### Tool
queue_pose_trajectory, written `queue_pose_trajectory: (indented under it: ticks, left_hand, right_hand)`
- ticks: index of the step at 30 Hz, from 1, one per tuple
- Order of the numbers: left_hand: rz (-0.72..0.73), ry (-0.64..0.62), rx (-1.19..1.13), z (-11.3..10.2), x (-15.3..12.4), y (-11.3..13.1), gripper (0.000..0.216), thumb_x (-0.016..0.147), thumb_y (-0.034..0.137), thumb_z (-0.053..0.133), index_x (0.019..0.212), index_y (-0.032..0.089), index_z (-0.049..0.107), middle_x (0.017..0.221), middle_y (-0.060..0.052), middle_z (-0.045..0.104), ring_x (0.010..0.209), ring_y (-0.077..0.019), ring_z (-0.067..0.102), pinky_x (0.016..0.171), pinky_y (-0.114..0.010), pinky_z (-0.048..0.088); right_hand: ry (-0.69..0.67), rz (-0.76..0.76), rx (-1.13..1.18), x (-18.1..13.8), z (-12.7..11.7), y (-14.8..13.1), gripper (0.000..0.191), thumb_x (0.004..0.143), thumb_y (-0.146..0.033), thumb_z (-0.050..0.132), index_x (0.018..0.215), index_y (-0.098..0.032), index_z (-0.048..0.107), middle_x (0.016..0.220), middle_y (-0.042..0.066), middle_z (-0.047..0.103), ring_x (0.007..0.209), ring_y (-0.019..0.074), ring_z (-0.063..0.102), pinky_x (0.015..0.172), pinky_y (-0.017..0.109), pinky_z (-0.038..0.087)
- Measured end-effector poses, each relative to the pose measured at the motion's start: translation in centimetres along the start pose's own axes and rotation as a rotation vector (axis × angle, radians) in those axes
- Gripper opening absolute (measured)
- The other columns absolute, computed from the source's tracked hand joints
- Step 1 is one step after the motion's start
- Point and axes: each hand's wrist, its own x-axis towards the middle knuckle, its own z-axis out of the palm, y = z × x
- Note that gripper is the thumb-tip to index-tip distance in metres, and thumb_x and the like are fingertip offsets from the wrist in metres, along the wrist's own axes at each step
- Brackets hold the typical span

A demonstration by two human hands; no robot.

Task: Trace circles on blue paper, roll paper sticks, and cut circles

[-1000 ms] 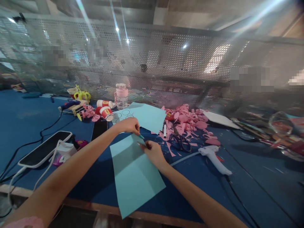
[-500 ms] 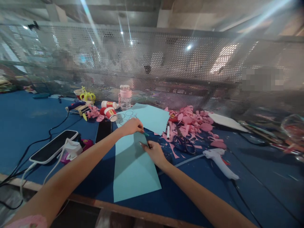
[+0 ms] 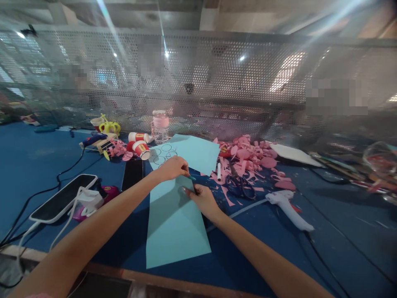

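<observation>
A long light blue sheet of paper (image 3: 176,231) lies on the blue table in front of me, partly shaded by my arms. My left hand (image 3: 174,169) is closed in a pinch at the sheet's far edge. At the right edge, my right hand (image 3: 203,200) grips the paper with its thumb on top and its fingers curled behind. A small green piece (image 3: 192,178) shows between the two hands; I cannot tell what it is. Just beyond lies another light blue sheet (image 3: 198,152), with several circles drawn in black at its left part.
Pink paper scraps (image 3: 243,155), dark-handled scissors (image 3: 241,187) and a marker (image 3: 219,170) lie beyond my right hand. A white glue gun (image 3: 290,209) is at the right. To the left are phones (image 3: 65,200), a white charger (image 3: 89,200), paper cups (image 3: 141,149) and a bottle (image 3: 160,126).
The view has shifted slightly. Both hands keep their hold on the sheet, and its far part, which was in shadow, now looks lighter and flatter.
</observation>
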Motion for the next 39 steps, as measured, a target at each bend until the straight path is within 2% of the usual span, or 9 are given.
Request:
queue_pose_trajectory:
  ticks: [6,8,10,13,17,22,26,32,39]
  left_hand:
    - [-0.01,-0.033,-0.075,-0.4,-0.1,0.2,0.01,0.066,0.025,0.066,0.067,0.015,0.069,0.062,-0.001,0.064,0.062,-0.0124,0.055,0.056,-0.02,0.036]
    - [-0.002,-0.031,-0.088,-0.3,-0.1,0.3,0.011,0.066,0.024,0.066,0.067,0.014,0.069,0.061,-0.001,0.064,0.061,-0.0121,0.055,0.056,-0.02,0.036]
    - [0.009,-0.045,-0.103,-0.2,-0.1,0.5,0.011,0.065,0.024,0.066,0.068,0.014,0.069,0.062,0.0,0.064,0.06,-0.0117,0.055,0.056,-0.02,0.036]
    - [0.019,-0.062,-0.118,0.0,-0.2,0.8,0.011,0.065,0.025,0.067,0.069,0.014,0.069,0.062,0.0,0.064,0.059,-0.0112,0.054,0.056,-0.02,0.035]
    - [0.035,-0.07,-0.168,0.2,-0.2,0.8,0.011,0.064,0.023,0.067,0.07,0.014,0.07,0.063,0.001,0.064,0.058,-0.0101,0.052,0.057,-0.019,0.035]
    - [0.03,-0.181,-0.253,-0.3,-0.2,0.1,0.023,0.068,0.033,0.063,0.074,0.013,0.071,0.054,0.003,0.057,0.051,-0.0081,0.043,0.049,-0.019,0.029]
    - [0.003,-0.261,-0.315,-0.6,-0.2,-0.6,0.02,0.066,0.028,0.064,0.077,0.013,0.071,0.061,0.002,0.062,0.055,-0.0089,0.047,0.052,-0.019,0.033]
    - [-0.024,-0.313,-0.381,-0.5,-0.1,-0.8,0.018,0.06,0.022,0.068,0.076,0.015,0.072,0.067,0.001,0.067,0.062,-0.011,0.054,0.057,-0.018,0.037]
    - [-0.014,-0.391,-0.489,-1.1,-0.2,-0.2,0.023,0.064,0.017,0.062,0.085,0.017,0.071,0.072,0.001,0.069,0.064,-0.0104,0.058,0.058,-0.017,0.038]
  right_hand:
    - [-0.053,-0.012,0.047,-0.4,-0.5,-1.0,0.042,0.063,-0.057,0.063,0.063,-0.016,0.052,0.054,-0.004,0.046,0.048,0.0082,0.039,0.045,0.022,0.032]
    - [0.026,-0.019,0.039,-0.4,-0.9,-1.3,0.046,0.068,-0.062,0.054,0.059,-0.017,0.047,0.052,-0.004,0.041,0.047,0.0076,0.036,0.043,0.022,0.03]
    - [0.176,-0.042,0.018,-0.2,-1.3,-1.4,0.049,0.07,-0.065,0.048,0.058,-0.018,0.044,0.051,-0.004,0.04,0.048,0.0081,0.035,0.044,0.022,0.031]
    - [0.296,-0.074,0.046,0.3,-1.8,-1.3,0.047,0.068,-0.065,0.052,0.062,-0.019,0.048,0.056,-0.002,0.047,0.053,0.0105,0.042,0.047,0.023,0.036]
    - [0.279,-0.129,0.112,0.7,-2.2,-1.0,0.041,0.065,-0.059,0.059,0.066,-0.019,0.052,0.063,0.0,0.052,0.057,0.012,0.047,0.052,0.024,0.041]
    - [0.299,-0.157,0.162,0.8,-2.0,-0.9,0.039,0.062,-0.057,0.063,0.066,-0.019,0.054,0.063,0.0,0.054,0.058,0.0131,0.05,0.058,0.027,0.044]
    - [0.261,-0.143,0.19,0.7,-1.8,-1.1,0.039,0.06,-0.057,0.065,0.066,-0.02,0.056,0.061,0.001,0.057,0.057,0.0147,0.053,0.059,0.029,0.047]
    - [0.228,-0.154,0.155,0.4,-1.8,-1.5,0.032,0.064,-0.05,0.064,0.066,-0.019,0.057,0.058,0.0,0.056,0.054,0.0134,0.052,0.056,0.028,0.044]
    - [0.324,-0.189,0.07,-0.2,-1.3,-1.7,0.03,0.07,-0.047,0.06,0.062,-0.019,0.059,0.058,0.001,0.055,0.052,0.0124,0.047,0.052,0.026,0.038]
